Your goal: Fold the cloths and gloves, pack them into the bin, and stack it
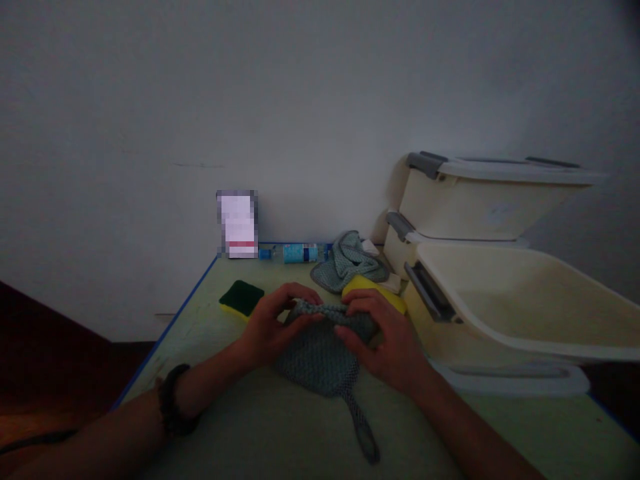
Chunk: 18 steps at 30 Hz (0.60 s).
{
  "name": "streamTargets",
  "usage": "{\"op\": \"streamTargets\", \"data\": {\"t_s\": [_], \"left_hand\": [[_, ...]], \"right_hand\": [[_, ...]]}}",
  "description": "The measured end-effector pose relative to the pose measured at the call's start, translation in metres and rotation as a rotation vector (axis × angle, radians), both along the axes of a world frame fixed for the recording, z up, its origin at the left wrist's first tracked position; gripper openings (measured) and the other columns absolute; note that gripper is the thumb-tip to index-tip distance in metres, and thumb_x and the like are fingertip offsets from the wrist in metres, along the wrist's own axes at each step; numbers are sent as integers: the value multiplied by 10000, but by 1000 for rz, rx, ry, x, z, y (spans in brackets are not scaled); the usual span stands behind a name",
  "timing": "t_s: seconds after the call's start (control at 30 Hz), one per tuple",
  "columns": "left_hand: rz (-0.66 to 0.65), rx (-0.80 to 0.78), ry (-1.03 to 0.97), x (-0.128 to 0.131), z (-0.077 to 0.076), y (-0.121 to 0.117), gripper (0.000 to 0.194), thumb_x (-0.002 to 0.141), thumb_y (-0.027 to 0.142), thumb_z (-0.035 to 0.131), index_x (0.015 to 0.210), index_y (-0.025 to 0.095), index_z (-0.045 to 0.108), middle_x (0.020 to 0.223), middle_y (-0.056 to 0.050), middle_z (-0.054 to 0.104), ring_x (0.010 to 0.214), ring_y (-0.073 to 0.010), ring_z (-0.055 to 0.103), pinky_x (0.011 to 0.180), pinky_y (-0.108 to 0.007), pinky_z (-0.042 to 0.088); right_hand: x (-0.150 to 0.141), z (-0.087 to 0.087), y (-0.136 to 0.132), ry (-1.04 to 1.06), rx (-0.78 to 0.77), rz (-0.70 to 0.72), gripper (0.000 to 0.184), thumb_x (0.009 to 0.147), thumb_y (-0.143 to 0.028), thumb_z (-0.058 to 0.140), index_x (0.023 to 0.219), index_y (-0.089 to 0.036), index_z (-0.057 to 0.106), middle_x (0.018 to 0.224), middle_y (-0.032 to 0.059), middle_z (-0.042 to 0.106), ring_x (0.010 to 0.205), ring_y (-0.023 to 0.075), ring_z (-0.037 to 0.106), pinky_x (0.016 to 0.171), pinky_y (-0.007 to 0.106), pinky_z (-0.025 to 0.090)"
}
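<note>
A grey-green woven cloth (317,357) hangs over the near middle of the table, its hanging loop pointing toward me at lower right. My left hand (277,323) pinches the cloth's upper edge between thumb and fingers. Opposite it, my right hand (383,337) grips the same edge, which looks bunched or folded between the two hands. Just left of my left hand lies a sponge (243,297) with a dark green top and yellow underside. Beyond my right hand is a yellow thing (375,291), partly hidden by that hand.
Against the wall stand a phone-like screen (239,224) and a bottle (300,253) lying on its side. A second crumpled cloth (350,260) is beside the bottle. Stacked cream bins (435,333) with grey handles take up the right of the table (195,333).
</note>
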<state>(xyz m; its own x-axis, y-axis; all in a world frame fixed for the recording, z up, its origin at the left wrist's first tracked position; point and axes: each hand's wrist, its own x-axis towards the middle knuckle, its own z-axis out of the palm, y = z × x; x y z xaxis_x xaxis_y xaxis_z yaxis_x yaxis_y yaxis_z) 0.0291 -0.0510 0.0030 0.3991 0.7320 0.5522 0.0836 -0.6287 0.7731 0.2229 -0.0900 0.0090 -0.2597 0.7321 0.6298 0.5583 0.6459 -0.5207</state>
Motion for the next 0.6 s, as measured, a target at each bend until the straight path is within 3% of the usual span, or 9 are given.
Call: {"op": "streamTargets", "data": {"t_s": [0.17, 0.33, 0.6], "left_hand": [[45, -26, -61, 1, 3, 0, 136, 734, 131, 606, 822, 173, 512, 809, -20, 589, 779, -124, 571, 719, -248, 466], [144, -54, -131, 0, 1, 7, 170, 732, 143, 608, 858, 186, 504, 805, -3, 579, 763, -114, 572, 674, -220, 472], [35, 113, 227, -16, 15, 15, 73, 763, 197, 574, 830, 173, 592, 806, -30, 629, 737, -125, 587, 633, -230, 484]], "right_hand": [[2, -2, 2, 34, -103, -30, 74, 775, -256, 540, 791, -199, 495, 885, 52, 599, 834, 158, 557, 732, 286, 432], [3, -3, 3, 95, -155, -54, 131, 794, -260, 510, 690, -185, 486, 738, 22, 578, 688, 135, 546, 643, 261, 421], [4, -3, 3, 255, -87, -58, 134, 734, -204, 570, 679, -199, 448, 726, 3, 557, 688, 132, 544, 645, 262, 434]]}}
